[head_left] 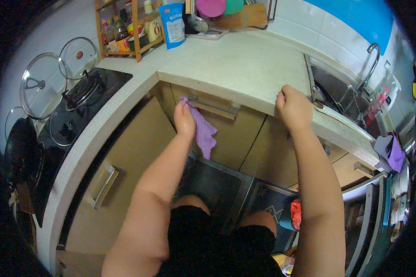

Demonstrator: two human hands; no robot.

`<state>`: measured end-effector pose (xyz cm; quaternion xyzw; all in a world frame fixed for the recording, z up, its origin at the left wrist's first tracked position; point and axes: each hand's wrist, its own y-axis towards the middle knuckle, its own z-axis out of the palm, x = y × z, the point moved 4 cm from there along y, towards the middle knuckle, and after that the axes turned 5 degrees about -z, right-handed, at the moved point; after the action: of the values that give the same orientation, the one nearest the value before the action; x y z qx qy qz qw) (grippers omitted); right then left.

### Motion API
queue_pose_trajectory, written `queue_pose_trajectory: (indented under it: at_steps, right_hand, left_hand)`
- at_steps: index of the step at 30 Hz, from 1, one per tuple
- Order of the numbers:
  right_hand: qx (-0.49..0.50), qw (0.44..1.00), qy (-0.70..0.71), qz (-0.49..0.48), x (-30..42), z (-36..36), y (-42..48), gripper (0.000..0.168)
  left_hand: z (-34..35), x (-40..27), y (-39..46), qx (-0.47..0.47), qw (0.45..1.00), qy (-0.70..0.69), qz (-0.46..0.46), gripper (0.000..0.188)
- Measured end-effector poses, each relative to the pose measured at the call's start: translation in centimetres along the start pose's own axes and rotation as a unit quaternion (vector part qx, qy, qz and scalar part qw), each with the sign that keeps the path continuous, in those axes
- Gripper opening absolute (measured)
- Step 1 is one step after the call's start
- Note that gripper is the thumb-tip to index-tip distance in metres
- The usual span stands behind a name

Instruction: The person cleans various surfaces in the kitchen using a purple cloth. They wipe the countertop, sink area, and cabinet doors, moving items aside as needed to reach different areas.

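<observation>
A crumpled purple cloth (204, 131) hangs from my left hand (185, 119), pinched between thumb and fingers. That hand is in front of the counter edge, close to the metal handle (213, 109) of a beige cabinet front. My right hand (296, 107) is curled into a fist at the front edge of the pale countertop (228, 59), left of the sink. The inside of this fist is hidden, and no held thing shows clearly.
Left is a black gas stove (107, 78) with glass lids (43, 85) leaning behind it. A wooden condiment rack (137, 31) and a blue pouch (175, 27) stand at the back. On the right are a steel sink (332, 76), a faucet (376, 62) and a purple-grey cloth (391, 154).
</observation>
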<state>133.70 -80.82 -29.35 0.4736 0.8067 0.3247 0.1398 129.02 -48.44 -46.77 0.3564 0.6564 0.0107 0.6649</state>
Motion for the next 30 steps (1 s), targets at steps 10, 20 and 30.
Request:
queue_pose_trajectory:
  at_steps: [10, 20, 30]
  right_hand:
    - [-0.001, 1.000, -0.014, -0.007, 0.0, -0.1, 0.0, 0.018]
    - [-0.004, 1.000, 0.006, -0.004, 0.3, -0.6, 0.1, 0.019]
    - [-0.013, 1.000, 0.005, -0.018, -0.2, -0.1, -0.2, 0.018]
  left_hand:
    - [1.0, -2.5, 4.6, 0.207, 0.903, -0.165, -0.339, 0.013]
    - [1.4, -0.2, 6.6, 0.173, 0.945, -0.087, -0.262, 0.008]
    - [3.1, 2.8, 8.1, 0.213, 0.949, -0.023, -0.230, 0.018]
